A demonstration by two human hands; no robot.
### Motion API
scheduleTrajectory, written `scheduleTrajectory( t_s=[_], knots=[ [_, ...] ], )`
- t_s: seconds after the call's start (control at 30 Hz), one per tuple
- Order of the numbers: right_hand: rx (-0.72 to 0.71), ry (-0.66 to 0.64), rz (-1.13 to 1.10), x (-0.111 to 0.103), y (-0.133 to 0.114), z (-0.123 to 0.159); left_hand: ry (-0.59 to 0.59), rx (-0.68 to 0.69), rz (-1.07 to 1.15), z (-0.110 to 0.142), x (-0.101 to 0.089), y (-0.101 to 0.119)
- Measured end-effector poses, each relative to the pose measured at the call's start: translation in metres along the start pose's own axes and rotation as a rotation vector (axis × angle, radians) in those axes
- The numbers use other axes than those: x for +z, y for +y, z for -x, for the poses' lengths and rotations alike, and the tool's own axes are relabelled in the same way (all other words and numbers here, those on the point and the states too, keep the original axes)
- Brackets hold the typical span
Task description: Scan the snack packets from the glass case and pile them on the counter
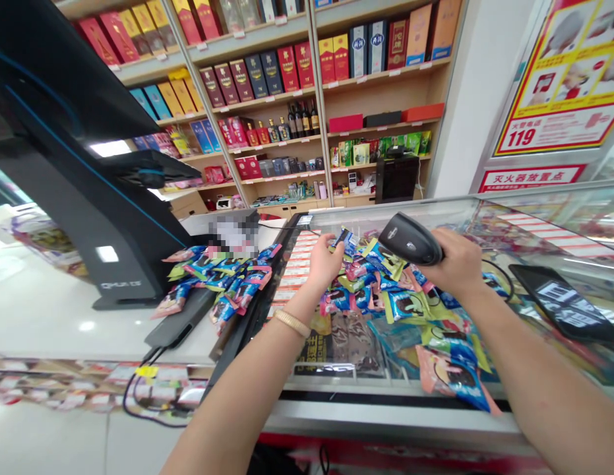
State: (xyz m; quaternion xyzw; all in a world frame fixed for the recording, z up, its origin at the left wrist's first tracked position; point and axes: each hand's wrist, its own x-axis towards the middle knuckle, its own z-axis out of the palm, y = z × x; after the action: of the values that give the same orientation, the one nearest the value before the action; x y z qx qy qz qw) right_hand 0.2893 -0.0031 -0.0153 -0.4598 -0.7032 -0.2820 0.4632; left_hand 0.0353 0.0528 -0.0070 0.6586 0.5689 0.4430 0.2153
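My right hand (458,260) is wrapped round the grip of a black handheld barcode scanner (409,239), its head pointing left over a pile of small wrapped snack packets (408,305). At the pile's far left, my left hand (327,258), with a bracelet at its wrist, has thumb and forefinger closed on the edge of a blue snack packet (347,241). The packets are blue with pink or green ends and lie on the glass counter (299,359). A pink-ended packet (455,377) lies nearest the counter's front edge.
On the left, a second heap of packets (240,284) lies by the black checkout terminal (131,264) and a dark grey box with cables (181,323). A phone-like black device (566,300) rests at right. Shelves of boxed bottles (267,72) stand behind.
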Motion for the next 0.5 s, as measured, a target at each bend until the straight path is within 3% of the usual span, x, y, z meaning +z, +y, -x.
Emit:
scheduleTrajectory(
  t_s=[0.1, 0.3, 0.4, 0.5],
  knots=[
    [-0.019, 0.015, -0.007, 0.001, 0.001, 0.001, -0.077, -0.013, -0.131, -0.001, 0.002, -0.005],
    [-0.049, 0.022, -0.011, 0.001, 0.001, 0.002, -0.034, -0.033, -0.343, 0.006, -0.003, -0.014],
    [-0.062, 0.021, -0.008, 0.001, 0.002, 0.004, 0.003, 0.061, -0.357, 0.016, -0.017, -0.023],
    [-0.069, 0.003, 0.015, 0.0, 0.002, 0.004, 0.085, 0.241, -0.335, 0.035, -0.045, -0.037]
  ],
)
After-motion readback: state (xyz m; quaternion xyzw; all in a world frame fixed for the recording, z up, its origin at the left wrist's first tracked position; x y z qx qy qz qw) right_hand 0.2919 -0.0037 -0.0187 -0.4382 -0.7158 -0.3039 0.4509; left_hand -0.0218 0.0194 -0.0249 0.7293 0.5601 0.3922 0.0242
